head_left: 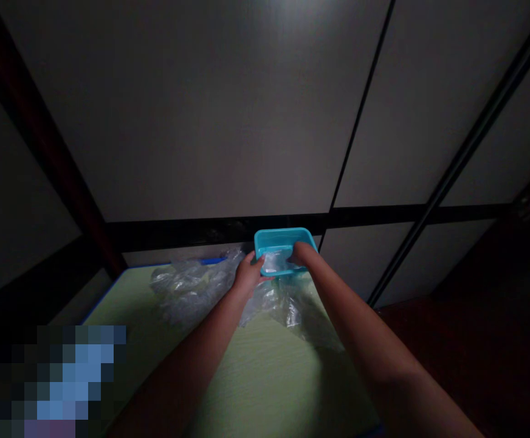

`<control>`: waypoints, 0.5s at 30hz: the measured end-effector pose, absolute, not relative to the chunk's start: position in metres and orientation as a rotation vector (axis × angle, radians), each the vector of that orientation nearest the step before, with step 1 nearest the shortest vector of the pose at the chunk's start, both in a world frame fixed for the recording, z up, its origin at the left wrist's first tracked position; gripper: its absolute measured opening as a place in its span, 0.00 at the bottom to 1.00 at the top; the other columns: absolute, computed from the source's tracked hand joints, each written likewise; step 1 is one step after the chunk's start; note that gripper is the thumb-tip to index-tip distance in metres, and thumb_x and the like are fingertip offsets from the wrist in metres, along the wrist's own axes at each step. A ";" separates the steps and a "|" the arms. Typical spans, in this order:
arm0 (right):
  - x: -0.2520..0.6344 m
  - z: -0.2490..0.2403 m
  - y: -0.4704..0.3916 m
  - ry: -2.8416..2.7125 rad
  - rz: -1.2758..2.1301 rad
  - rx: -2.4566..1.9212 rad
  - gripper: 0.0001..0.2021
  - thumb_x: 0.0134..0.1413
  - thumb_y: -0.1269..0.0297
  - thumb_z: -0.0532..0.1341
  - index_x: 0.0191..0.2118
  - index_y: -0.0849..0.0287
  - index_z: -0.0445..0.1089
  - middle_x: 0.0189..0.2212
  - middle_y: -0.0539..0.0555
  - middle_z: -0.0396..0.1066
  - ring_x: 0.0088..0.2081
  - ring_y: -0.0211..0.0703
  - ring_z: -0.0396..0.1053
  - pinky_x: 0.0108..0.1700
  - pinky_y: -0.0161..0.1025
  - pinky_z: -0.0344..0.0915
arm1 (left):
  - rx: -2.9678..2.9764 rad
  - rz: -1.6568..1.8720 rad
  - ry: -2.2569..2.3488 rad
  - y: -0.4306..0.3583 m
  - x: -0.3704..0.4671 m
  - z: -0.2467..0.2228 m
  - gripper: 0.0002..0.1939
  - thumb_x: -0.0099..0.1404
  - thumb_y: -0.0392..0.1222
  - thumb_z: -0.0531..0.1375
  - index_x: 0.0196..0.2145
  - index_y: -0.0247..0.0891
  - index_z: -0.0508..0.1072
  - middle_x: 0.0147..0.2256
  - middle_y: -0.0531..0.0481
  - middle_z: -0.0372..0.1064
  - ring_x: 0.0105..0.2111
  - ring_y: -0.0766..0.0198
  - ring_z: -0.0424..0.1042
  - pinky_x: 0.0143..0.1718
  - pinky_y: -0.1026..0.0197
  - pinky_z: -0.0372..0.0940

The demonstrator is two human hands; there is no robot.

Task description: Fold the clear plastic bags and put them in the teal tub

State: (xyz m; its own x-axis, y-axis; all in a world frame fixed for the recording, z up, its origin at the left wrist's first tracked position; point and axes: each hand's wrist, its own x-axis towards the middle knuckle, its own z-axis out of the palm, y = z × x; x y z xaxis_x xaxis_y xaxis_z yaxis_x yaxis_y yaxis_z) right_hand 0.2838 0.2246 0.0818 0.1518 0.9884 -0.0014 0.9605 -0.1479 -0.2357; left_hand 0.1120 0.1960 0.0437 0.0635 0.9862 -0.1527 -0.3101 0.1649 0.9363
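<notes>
A turquoise plastic tub (279, 239) stands at the far end of a pale green table top (265, 377). My left hand (248, 274) grips the tub's near left rim. Reaching into the tub, my right hand (299, 250) has its fingers on a small clear plastic packet (275, 261) inside. Crumpled clear plastic wrap (187, 289) lies on the table under and to the left of the tub.
Grey wall panels with dark seams rise behind the table. A dark red post (41, 140) slants at the left. The table has a blue edge (105, 292). Dark floor lies to the right. The room is dim.
</notes>
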 end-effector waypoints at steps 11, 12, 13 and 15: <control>0.282 0.106 0.215 -2.447 0.652 -2.099 0.14 0.45 0.74 0.64 0.38 0.52 0.77 0.36 0.51 0.77 0.39 0.44 0.74 0.38 0.32 0.66 | 0.901 1.181 1.022 0.192 0.110 0.046 0.17 0.62 0.36 0.62 0.49 0.37 0.71 0.32 0.50 0.73 0.25 0.65 0.73 0.28 0.58 0.73; 0.282 0.105 0.217 -2.471 0.721 -2.075 0.16 0.44 0.76 0.63 0.39 0.52 0.76 0.35 0.50 0.76 0.38 0.43 0.74 0.37 0.31 0.66 | 0.902 1.181 1.026 0.193 0.110 0.046 0.17 0.62 0.35 0.62 0.50 0.37 0.70 0.32 0.50 0.73 0.24 0.65 0.73 0.28 0.58 0.73; 0.282 0.104 0.219 -2.481 0.781 -2.056 0.17 0.45 0.77 0.61 0.41 0.52 0.76 0.35 0.50 0.76 0.38 0.42 0.73 0.36 0.31 0.66 | 0.903 1.182 1.029 0.193 0.110 0.046 0.17 0.62 0.35 0.61 0.50 0.37 0.70 0.32 0.50 0.73 0.24 0.65 0.73 0.28 0.58 0.73; 0.282 0.100 0.224 -2.477 0.892 -2.026 0.19 0.47 0.78 0.58 0.44 0.53 0.74 0.34 0.50 0.76 0.36 0.40 0.73 0.34 0.31 0.66 | 0.904 1.180 1.034 0.193 0.109 0.046 0.17 0.63 0.35 0.61 0.50 0.37 0.70 0.32 0.50 0.73 0.24 0.66 0.72 0.28 0.58 0.73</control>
